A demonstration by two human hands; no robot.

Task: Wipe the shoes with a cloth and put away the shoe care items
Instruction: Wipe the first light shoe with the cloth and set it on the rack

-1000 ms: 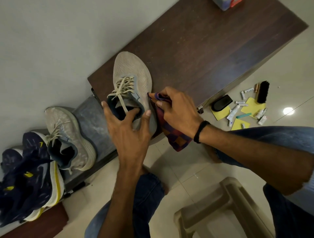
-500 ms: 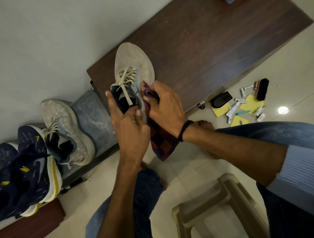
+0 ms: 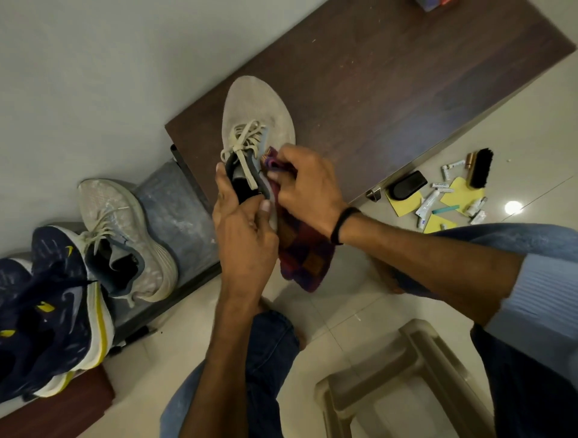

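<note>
Wiping the side of the grey sneaker (image 3: pixel 256 106)

Left hand (image 3: pixel 242 231) grips the heel to steady it; right hand (image 3: pixel 308 190) fingers clamp the checked cloth (image 3: pixel 305 253) against its side.

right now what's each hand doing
Left hand: closed, holding the grey shoe by its heel.
Right hand: closed, holding the cloth against the shoe's side.

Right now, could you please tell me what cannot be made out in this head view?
All in the head view:
Heel of the grey shoe: hidden by the left hand gripping it.
Shoe side under the cloth: covered by it and the right hand.
Print on the tubes on the floor: too small to read.
Navy shoes: cut off by the left edge.
Coloured item: cropped by the top edge.
</note>
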